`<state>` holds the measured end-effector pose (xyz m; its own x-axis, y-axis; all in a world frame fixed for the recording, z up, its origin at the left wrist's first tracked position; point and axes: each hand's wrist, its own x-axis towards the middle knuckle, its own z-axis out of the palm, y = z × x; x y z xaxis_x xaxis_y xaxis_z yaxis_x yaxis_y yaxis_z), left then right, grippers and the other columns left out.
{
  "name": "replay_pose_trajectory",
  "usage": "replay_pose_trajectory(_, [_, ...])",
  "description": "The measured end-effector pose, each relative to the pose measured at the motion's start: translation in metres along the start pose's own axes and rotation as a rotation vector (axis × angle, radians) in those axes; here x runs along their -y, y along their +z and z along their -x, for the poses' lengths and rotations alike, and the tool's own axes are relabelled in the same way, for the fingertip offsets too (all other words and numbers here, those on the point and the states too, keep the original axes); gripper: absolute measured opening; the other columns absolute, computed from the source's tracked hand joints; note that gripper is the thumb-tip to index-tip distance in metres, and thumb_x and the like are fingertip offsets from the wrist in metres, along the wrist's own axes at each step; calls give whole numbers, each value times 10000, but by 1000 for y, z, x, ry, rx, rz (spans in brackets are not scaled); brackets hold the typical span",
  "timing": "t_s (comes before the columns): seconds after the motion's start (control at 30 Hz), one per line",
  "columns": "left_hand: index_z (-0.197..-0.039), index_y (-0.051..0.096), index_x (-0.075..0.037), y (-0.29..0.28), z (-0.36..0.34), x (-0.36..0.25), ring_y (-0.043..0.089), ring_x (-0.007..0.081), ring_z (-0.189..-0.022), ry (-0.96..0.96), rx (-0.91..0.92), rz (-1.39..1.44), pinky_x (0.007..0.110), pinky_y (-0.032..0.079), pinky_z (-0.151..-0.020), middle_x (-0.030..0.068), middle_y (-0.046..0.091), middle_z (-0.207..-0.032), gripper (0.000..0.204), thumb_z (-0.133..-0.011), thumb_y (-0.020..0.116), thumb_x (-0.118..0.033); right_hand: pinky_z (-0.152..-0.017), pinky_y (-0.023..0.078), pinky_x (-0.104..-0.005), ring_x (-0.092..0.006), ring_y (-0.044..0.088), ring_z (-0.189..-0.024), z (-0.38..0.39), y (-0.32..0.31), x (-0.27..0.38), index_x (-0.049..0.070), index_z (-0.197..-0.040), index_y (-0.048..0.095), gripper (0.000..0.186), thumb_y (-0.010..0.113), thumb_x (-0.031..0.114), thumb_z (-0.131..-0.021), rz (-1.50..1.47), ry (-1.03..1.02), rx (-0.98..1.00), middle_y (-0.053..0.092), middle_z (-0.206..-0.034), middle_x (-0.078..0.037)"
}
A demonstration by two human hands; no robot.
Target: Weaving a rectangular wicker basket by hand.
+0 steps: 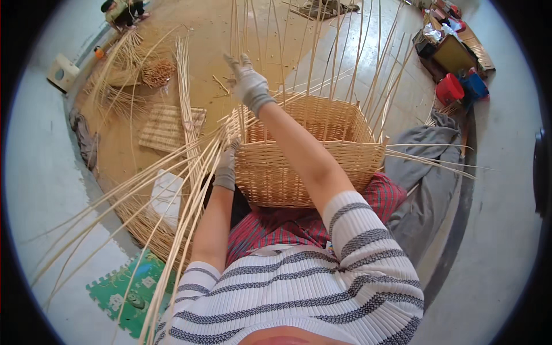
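Observation:
A half-woven wicker basket (299, 172) rests across my lap, its tall upright stakes (313, 52) rising from the rim. My left hand (226, 165), in a grey-white glove, is closed at the near left corner, where a bundle of long pale willow rods (195, 184) fans out to the left. Its fingertips are partly hidden among the rods. Stretched across the basket, my gloved right hand (248, 83) is above the far left corner with its fingers apart and nothing in it. More loose rods (428, 158) stick out from the right corner.
On the floor to the left lie a woven square panel (169, 127), rod bundles (183, 80) and a green foam mat (132, 290). A person (123, 12) crouches at the far left. Grey cloth (428, 172) lies at my right, with red (449, 89) and blue buckets (474, 86) beyond.

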<state>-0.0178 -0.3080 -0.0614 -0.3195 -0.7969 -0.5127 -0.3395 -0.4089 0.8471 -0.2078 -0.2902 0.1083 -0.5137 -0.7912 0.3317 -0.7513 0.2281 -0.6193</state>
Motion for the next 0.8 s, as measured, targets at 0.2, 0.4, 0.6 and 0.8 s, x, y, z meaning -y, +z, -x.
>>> replay_pose_trajectory(0.2, [-1394, 662, -81, 1, -12, -2, 392, 331, -1450, -104, 105, -24, 461, 312, -1187, 154, 465, -1586, 674, -859, 781, -473, -785, 573, -433, -237, 699, -927, 96, -1, -58, 235, -1663, 160, 761, 511, 68, -1010, -982, -21, -149, 730, -1042, -138])
replay_pose_trajectory(0.4, [-1407, 605, -36, -3, 11, 12, 488, 337, -1363, -25, 135, 229, 444, 388, -1138, 199, 540, -1484, 644, -873, 757, -363, -600, 549, -271, -140, 692, -777, 228, 5, -116, 119, -1332, 465, 261, 497, 48, -1083, -921, 303, -482, 714, -921, -63])
replay_pose_trajectory(0.6, [-1319, 651, -57, 26, 50, 9, 732, 228, -860, 1214, -249, -345, 363, 592, -741, 134, 747, -1011, 404, -992, 694, -290, -559, 535, -236, -116, 720, -815, 232, -4, -146, 121, -1158, 544, 114, 589, 82, -1060, -1016, 444, -378, 764, -980, -88])
replay_pose_trajectory(0.8, [-1232, 700, -80, 74, 13, -17, 751, 263, -796, 530, 393, -542, 388, 564, -650, 153, 745, -1011, 397, -1047, 600, -417, -752, 586, -337, -213, 729, -933, 139, -26, -106, 140, -1310, 570, 362, 593, -41, -997, -680, 25, -337, 733, -1186, -147])
